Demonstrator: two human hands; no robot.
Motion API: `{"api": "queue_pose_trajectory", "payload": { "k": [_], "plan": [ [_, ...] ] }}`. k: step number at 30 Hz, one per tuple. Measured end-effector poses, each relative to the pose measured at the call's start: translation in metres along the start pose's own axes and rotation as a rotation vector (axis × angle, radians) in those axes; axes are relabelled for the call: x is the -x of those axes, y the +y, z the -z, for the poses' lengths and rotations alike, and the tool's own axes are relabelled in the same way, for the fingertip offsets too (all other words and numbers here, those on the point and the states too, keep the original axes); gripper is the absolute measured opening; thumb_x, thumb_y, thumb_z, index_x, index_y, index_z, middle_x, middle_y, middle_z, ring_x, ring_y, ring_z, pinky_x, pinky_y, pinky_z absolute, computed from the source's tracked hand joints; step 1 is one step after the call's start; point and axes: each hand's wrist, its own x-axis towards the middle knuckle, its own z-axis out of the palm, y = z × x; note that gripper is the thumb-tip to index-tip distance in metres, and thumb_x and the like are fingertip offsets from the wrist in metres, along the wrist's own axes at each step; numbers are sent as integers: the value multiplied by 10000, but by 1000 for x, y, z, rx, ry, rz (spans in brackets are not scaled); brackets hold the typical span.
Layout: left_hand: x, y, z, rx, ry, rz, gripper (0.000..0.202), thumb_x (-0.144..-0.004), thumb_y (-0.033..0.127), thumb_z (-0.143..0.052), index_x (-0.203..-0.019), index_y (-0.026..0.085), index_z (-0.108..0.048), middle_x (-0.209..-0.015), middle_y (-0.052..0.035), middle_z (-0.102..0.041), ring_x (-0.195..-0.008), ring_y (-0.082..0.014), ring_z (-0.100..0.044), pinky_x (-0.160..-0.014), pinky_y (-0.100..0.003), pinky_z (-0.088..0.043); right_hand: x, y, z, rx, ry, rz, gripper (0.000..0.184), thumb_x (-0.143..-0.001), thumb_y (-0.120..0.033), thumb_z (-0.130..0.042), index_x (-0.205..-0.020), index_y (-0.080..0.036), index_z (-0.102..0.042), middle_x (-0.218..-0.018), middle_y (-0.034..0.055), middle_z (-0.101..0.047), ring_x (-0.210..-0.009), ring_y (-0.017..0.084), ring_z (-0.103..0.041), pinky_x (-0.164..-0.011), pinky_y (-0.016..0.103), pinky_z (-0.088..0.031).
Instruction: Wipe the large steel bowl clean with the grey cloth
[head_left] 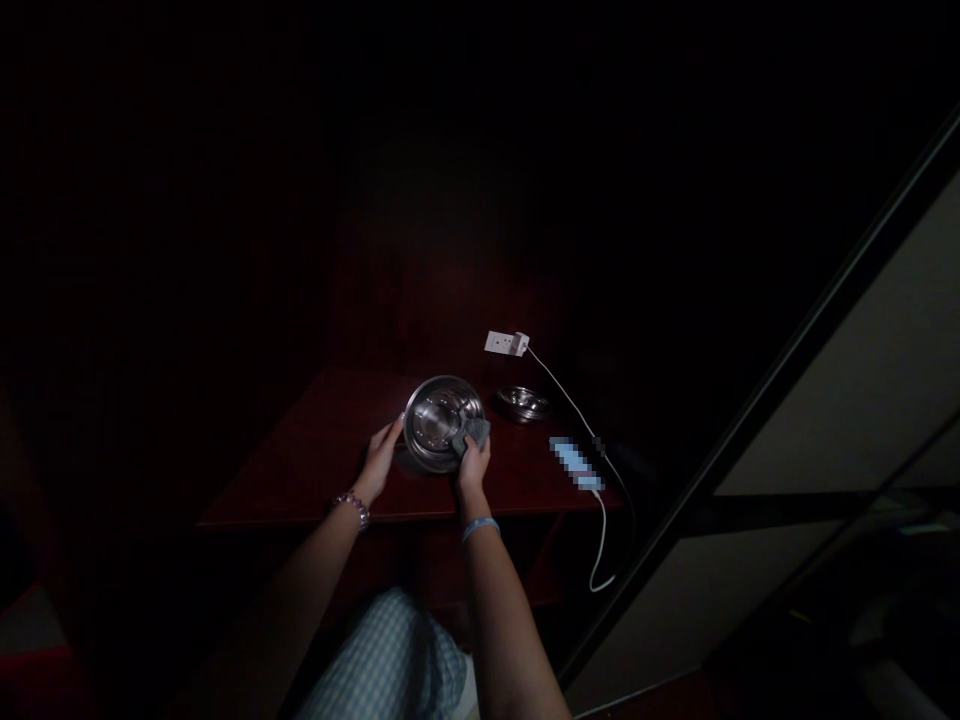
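A shiny metal bowl (435, 418) is tilted up so that its inside faces me, above the dark red table (300, 480). My left hand (380, 460) grips the bowl's left rim, a beaded bracelet on its wrist. In my right hand (474, 468) is a bunched grey cloth (471, 436), pressed at the bowl's lower right rim and inner side. Some of the right fingers are hidden by the cloth. Just right of the bowl, a second metal bowl (523, 403) rests on the table.
On the back wall is a white power socket (501, 343) with a charger plugged in. Its white cable (562, 388) runs down the right side. A blurred-out phone-like object (576, 463) lies near the table's right edge. A sliding-door edge (750, 400) slants along the right.
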Motion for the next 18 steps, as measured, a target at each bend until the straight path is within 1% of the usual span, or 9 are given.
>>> {"api": "queue_pose_trajectory", "payload": {
  "k": [5, 10, 14, 18],
  "plan": [
    [-2, -3, 2, -18, -12, -1, 754, -595, 785, -795, -1023, 165, -795, -1188, -154, -775, -1249, -340, -636, -1055, -424, -469, 1, -2, -2, -41, 19, -13, 480, -750, -273, -722, -1219, -174, -715, -1208, 95, -759, -1078, 223, -713, -1068, 438, -521],
    [-3, -5, 3, -17, -14, 12, 748, -612, 780, -789, -1045, 170, -790, -1227, -158, -761, -1266, -337, -628, -1066, -417, -466, 0, -1, -2, -75, 20, -28, 492, -728, -257, -722, -1212, -172, -708, -1195, 82, -762, -1058, 213, -712, -1080, 437, -514],
    [-4, -5, 2, -1, 14, 15, 737, -605, 755, -808, -1054, 170, -782, -1216, -167, -763, -1263, -335, -633, -1064, -430, -474, -1, 0, -1, -54, 17, -20, 480, -731, -249, -700, -1203, -164, -700, -1191, 89, -755, -1045, 208, -710, -1073, 434, -511],
    [-3, -4, 2, -29, -6, 15, 706, -615, 737, -807, -1049, 180, -781, -1208, -148, -767, -1273, -330, -629, -1076, -432, -467, 0, 0, -1, -18, -1, 8, 457, -750, -268, -681, -1197, -170, -686, -1199, 94, -746, -1052, 217, -705, -1059, 437, -511]
  ]
}}
